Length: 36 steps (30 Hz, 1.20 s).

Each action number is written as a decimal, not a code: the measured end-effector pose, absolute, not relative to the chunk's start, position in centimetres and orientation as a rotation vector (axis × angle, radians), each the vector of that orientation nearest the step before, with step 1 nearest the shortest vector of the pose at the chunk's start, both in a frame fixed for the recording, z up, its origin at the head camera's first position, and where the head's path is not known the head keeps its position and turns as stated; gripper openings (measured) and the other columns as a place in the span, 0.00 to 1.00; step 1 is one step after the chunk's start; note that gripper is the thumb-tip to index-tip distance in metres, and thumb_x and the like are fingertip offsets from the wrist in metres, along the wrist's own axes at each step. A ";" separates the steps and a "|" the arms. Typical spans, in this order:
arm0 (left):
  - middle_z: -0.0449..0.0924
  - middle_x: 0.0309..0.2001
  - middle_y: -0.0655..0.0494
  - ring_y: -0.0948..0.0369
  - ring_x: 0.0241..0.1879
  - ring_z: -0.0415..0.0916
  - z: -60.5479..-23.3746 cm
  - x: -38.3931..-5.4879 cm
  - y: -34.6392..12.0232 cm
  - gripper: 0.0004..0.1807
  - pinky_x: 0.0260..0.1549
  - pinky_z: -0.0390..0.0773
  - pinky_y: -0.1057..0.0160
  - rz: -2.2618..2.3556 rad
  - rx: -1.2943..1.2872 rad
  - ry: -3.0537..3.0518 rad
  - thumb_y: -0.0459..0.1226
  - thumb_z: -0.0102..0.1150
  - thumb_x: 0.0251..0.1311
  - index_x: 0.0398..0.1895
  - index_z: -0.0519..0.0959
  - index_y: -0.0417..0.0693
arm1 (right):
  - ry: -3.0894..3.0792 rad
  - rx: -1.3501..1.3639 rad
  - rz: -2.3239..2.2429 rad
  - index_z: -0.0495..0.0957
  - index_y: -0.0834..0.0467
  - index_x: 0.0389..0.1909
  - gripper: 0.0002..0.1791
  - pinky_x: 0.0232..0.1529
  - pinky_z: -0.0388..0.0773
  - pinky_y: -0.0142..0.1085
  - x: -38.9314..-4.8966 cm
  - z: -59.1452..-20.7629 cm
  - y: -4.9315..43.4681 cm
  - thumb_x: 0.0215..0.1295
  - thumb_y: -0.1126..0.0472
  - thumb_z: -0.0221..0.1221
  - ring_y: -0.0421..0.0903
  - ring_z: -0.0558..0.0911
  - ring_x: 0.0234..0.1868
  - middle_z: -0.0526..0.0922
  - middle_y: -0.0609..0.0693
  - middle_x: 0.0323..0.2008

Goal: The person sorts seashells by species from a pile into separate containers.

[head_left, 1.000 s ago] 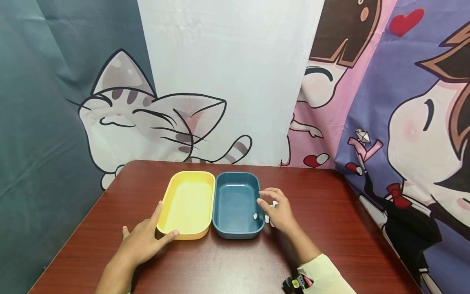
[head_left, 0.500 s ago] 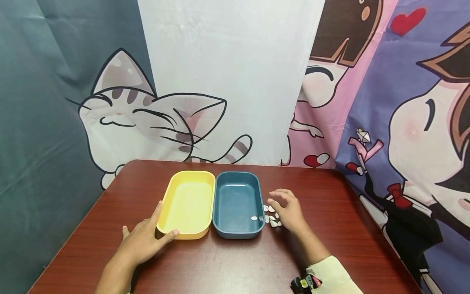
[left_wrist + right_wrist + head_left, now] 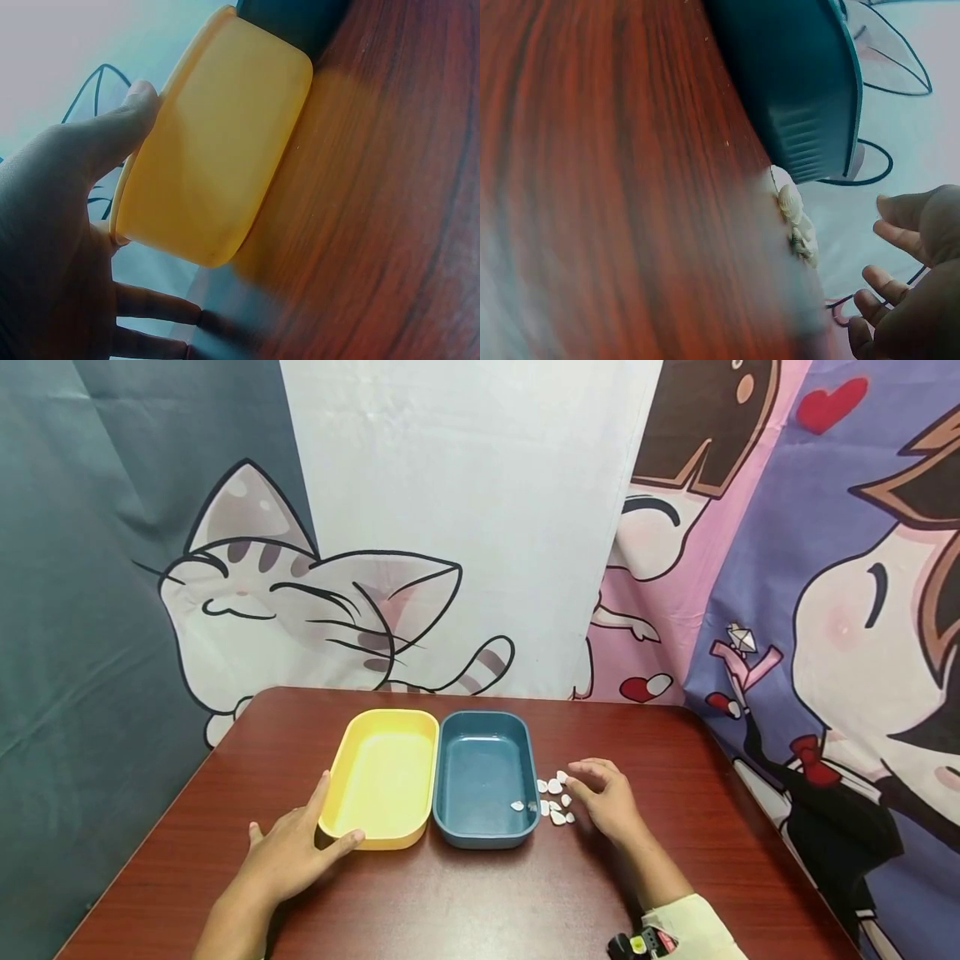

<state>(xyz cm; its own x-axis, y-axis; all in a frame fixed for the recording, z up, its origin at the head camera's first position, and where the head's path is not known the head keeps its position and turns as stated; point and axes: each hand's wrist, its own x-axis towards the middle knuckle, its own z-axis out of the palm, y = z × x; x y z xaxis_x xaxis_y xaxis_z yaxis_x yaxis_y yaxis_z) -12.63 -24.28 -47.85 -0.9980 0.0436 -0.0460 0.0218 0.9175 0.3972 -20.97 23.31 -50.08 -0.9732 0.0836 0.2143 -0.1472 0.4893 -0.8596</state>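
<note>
My left hand (image 3: 288, 852) rests at the near left corner of a yellow plastic tray (image 3: 330, 789), its thumb along the near rim and its other fingers spread. In the left wrist view the thumb (image 3: 124, 124) touches the rim. My right hand (image 3: 611, 802) hovers above the table just right of several small white seashells (image 3: 555, 787), its fingers loosely bent with nothing between them. The right wrist view shows ridged shells (image 3: 791, 202) on the wood beside a blue tray (image 3: 810, 90). One white shell (image 3: 517, 806) lies inside that tray, near its right wall.
Both trays stand side by side, long sides together, on a reddish-brown wooden table (image 3: 465, 902). Behind the table hangs a curtain (image 3: 480, 527) printed with a cartoon cat and figures. A small black device (image 3: 641, 943) is strapped at my right wrist.
My right hand has drawn back from the blue tray's right rim toward the right, uncovering the shells on the table. The left hand keeps its place on the yellow tray.
</note>
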 end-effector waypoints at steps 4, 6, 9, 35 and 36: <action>0.71 0.77 0.29 0.27 0.74 0.71 -47.9 -12.6 -24.3 0.66 0.62 0.43 0.04 0.625 0.051 3.017 0.78 0.53 0.66 0.92 0.38 0.53 | -2.492 0.050 1.469 0.89 0.68 0.54 0.15 0.59 0.82 0.34 -21.0 -51.1 23.7 0.67 0.71 0.73 0.53 0.82 0.60 0.85 0.63 0.57; 0.71 0.77 0.29 0.27 0.74 0.71 -47.9 -12.6 -24.2 0.66 0.62 0.43 0.04 0.626 0.050 3.016 0.78 0.53 0.66 0.92 0.38 0.52 | -2.484 0.043 1.469 0.89 0.68 0.52 0.15 0.58 0.80 0.31 -21.0 -51.5 23.8 0.66 0.71 0.73 0.53 0.82 0.59 0.85 0.63 0.56; 0.71 0.77 0.29 0.27 0.74 0.71 -47.9 -12.6 -24.3 0.66 0.62 0.42 0.04 0.627 0.049 3.018 0.78 0.53 0.66 0.92 0.39 0.52 | -2.474 0.033 1.480 0.90 0.68 0.51 0.14 0.58 0.79 0.31 -21.0 -51.9 24.0 0.65 0.71 0.74 0.54 0.83 0.57 0.86 0.64 0.55; 0.71 0.77 0.29 0.27 0.73 0.71 -47.7 -12.5 -24.1 0.66 0.62 0.43 0.04 0.623 0.049 3.026 0.77 0.53 0.67 0.92 0.38 0.52 | -2.689 0.130 1.311 0.92 0.62 0.41 0.05 0.69 0.73 0.50 -21.1 -52.7 25.0 0.65 0.69 0.75 0.63 0.80 0.66 0.83 0.65 0.61; 0.71 0.77 0.29 0.27 0.73 0.71 -47.7 -12.5 -24.1 0.65 0.62 0.43 0.04 0.622 0.050 3.026 0.77 0.53 0.67 0.92 0.37 0.52 | -2.692 0.138 1.301 0.92 0.62 0.41 0.06 0.70 0.72 0.52 -21.1 -52.7 25.0 0.64 0.69 0.75 0.63 0.80 0.66 0.83 0.65 0.61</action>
<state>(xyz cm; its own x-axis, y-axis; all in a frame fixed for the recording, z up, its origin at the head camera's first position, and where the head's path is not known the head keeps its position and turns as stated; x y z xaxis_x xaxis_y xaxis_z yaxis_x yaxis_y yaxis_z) -12.54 -24.12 -47.72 -0.9981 0.0424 -0.0441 0.0216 0.9186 0.3947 -21.10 24.98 -52.69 -0.9847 -0.0177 0.1733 -0.1467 0.6200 -0.7708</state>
